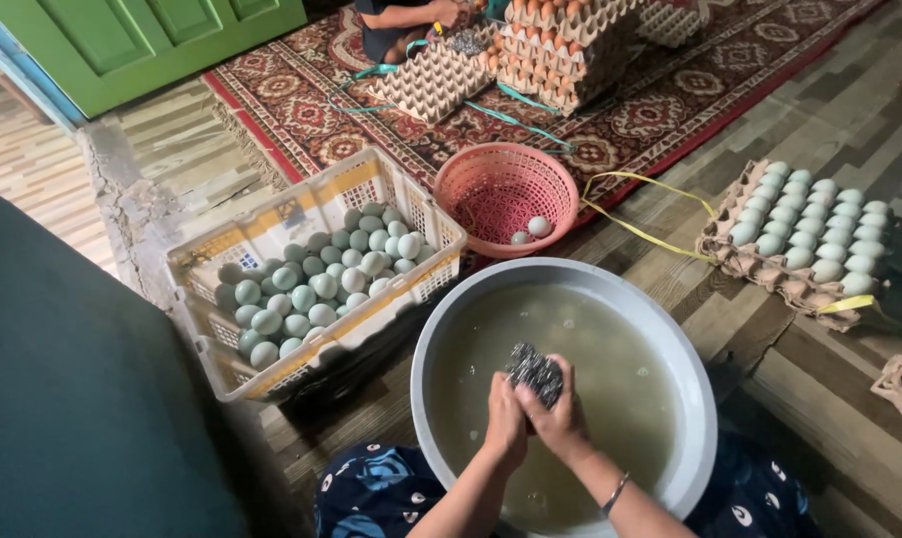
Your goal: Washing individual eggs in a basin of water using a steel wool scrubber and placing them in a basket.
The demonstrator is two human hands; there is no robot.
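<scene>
Both my hands are together over a large grey basin (692,399) of cloudy water. My right hand (563,418) grips a steel wool scrubber (536,373) at its fingertips. My left hand (505,421) is closed and pressed against the right; what it holds under the scrubber is hidden. A white plastic crate (272,231) full of pale blue-green eggs (316,279) stands to the left of the basin. Behind the basin sits a pink plastic basket (504,195) holding two eggs (531,231).
A cardboard tray of pale eggs (808,234) lies at the right with yellow straps (638,229). On the patterned rug (670,100) at the back, another person (403,22) sits by stacked egg trays (561,50). A green door (142,40) is at the upper left.
</scene>
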